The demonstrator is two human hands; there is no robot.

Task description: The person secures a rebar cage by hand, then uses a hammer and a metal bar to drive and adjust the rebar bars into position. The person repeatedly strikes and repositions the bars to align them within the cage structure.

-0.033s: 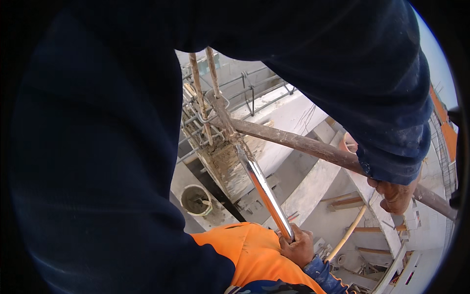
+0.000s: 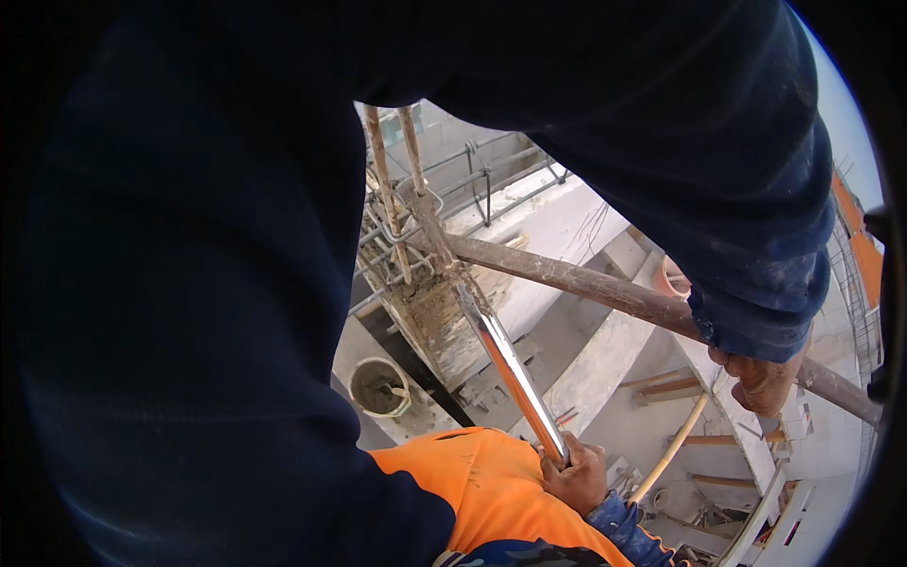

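My left arm, in a dark blue sleeve, arches close across the left and top of the view. At the right my left hand [image 2: 767,386] is closed around a long dirty brown pole [image 2: 586,283]. Low in the middle my right hand [image 2: 578,477] grips the near end of a shiny metal pipe [image 2: 515,369], close to my orange vest [image 2: 463,482]. The pipe's far end is caked with dirt and meets the pole near a bundle of steel rebar [image 2: 392,250]. How they join there is hard to make out.
A bucket [image 2: 380,387] with grey residue stands on a ledge at left. Rebar runs along a white concrete beam [image 2: 557,222] behind. Far below lie timbers and rubble; a yellowish pole [image 2: 671,449] slants there. A reddish container [image 2: 673,279] sits behind the brown pole.
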